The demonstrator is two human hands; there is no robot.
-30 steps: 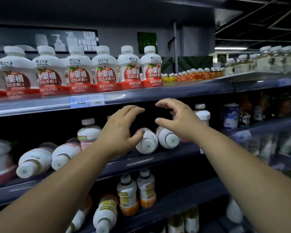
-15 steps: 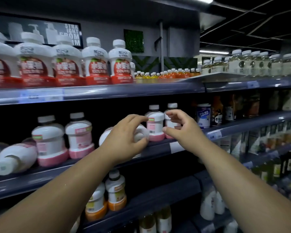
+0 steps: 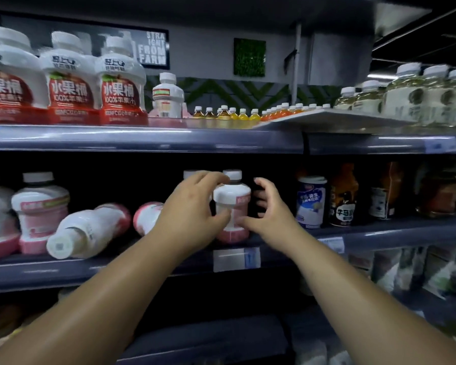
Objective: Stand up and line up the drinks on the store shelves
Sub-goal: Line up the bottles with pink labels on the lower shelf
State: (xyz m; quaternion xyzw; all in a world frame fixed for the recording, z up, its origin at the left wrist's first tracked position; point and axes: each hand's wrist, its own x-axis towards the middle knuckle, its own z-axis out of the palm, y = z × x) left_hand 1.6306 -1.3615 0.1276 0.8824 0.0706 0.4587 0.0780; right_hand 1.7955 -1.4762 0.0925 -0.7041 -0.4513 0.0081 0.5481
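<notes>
Your left hand point(image 3: 192, 214) grasps the upright white-and-pink plastic bottle point(image 3: 233, 198); your right hand point(image 3: 271, 210) cups beside it, fingers released.

Head-worn wide-angle view, close, facing the middle shelf point(image 3: 63, 272) roughly level, edges seemingly blurred.

1. The left hand point(image 3: 192, 206), earlier on a toppled bottle, now grips an upright pink-and-white bottle point(image 3: 234, 196).
2. The right hand point(image 3: 269, 214) spreads beside it, thumb touching its lower label.
</notes>
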